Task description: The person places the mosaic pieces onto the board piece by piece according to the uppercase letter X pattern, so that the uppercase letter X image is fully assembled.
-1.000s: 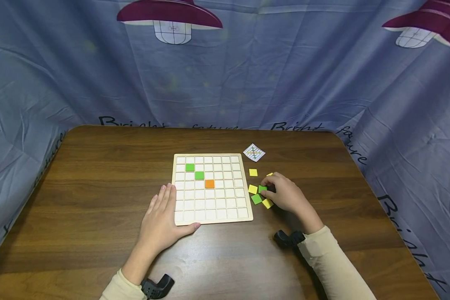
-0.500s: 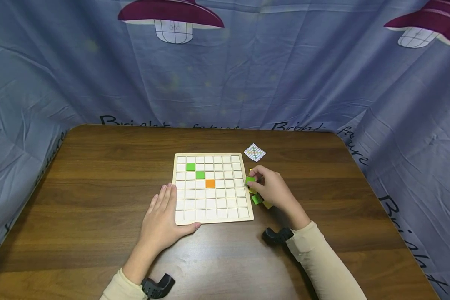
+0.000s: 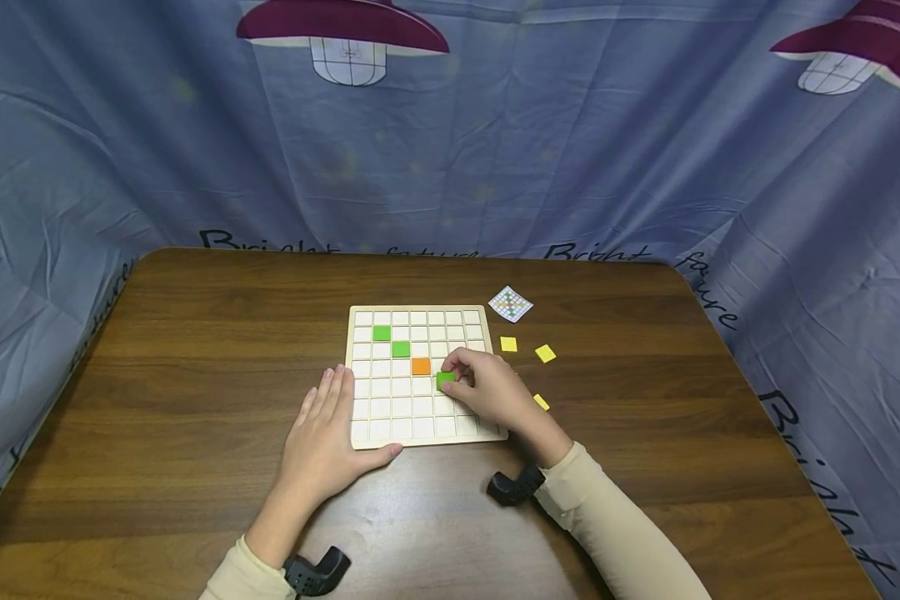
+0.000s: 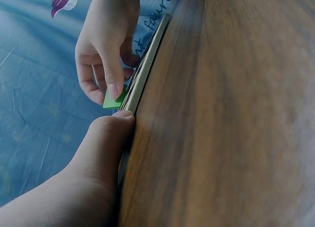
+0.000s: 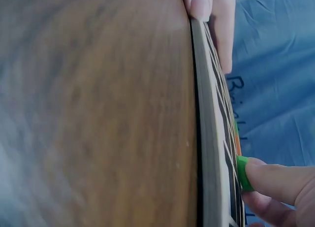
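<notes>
A square wooden grid board of white cells lies on the table. Set in its cells are two green tiles, the upper one and the lower one, with an orange tile diagonally below them. My right hand pinches another green tile between thumb and fingers, just right of and below the orange one. In the right wrist view this pinched green tile is tilted close over the board's surface. My left hand rests at the board's lower left corner, fingers straight along the left side, thumb at the front edge.
Loose yellow tiles lie right of the board: one near its edge, one farther right and one partly behind my right hand. A small printed grid card lies beyond them. A blue curtain hangs behind the wooden table.
My right hand has picked up a green tile from the loose pile and carried it left over the board. The left hand stays at the board's corner.
</notes>
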Demonstrator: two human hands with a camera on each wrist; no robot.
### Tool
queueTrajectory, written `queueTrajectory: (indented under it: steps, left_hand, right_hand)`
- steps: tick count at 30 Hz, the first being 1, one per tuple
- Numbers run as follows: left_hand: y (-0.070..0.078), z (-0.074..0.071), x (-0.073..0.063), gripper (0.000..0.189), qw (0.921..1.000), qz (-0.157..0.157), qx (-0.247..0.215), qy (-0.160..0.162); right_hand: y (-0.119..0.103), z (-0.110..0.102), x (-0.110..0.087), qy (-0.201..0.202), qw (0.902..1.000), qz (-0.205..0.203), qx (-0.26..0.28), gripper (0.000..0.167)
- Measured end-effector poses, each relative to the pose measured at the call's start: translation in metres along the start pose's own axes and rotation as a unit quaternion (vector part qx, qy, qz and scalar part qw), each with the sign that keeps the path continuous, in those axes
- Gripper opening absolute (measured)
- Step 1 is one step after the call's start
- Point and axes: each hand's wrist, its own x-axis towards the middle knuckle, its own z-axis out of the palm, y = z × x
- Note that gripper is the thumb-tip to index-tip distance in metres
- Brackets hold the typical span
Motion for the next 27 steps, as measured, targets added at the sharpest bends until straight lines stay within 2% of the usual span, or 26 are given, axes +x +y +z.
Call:
queueTrajectory:
  steps: [10, 15, 18, 21, 27]
  left_hand:
    - [0.0, 0.0, 0.001, 0.131, 1.0, 0.001, 0.003, 0.003]
    - [0.001, 0.0, 0.0, 0.131, 1.0, -0.001, 0.004, 0.004]
    - [0.001, 0.0, 0.0, 0.132, 1.0, -0.001, 0.003, 0.004]
    - [0.001, 0.001, 0.0, 0.132, 1.0, -0.002, 0.001, 0.003]
    - [0.001, 0.001, 0.0, 0.132, 1.0, -0.002, 0.003, 0.001]
  right_hand:
    - [0.001, 0.003, -0.002, 0.01, 0.9984, -0.035, -0.043, 0.014]
    - [0.002, -0.001, -0.006, 0.005, 0.9955, -0.06, -0.074, 0.022]
    - [0.006, -0.007, -0.01, 0.021, 0.9944, -0.065, -0.08, 0.029]
    - [0.012, -0.017, -0.015, 0.043, 0.9946, -0.055, -0.076, 0.033]
    - [0.031, -0.042, -0.033, 0.056, 0.9957, 0.006, -0.074, 0.031]
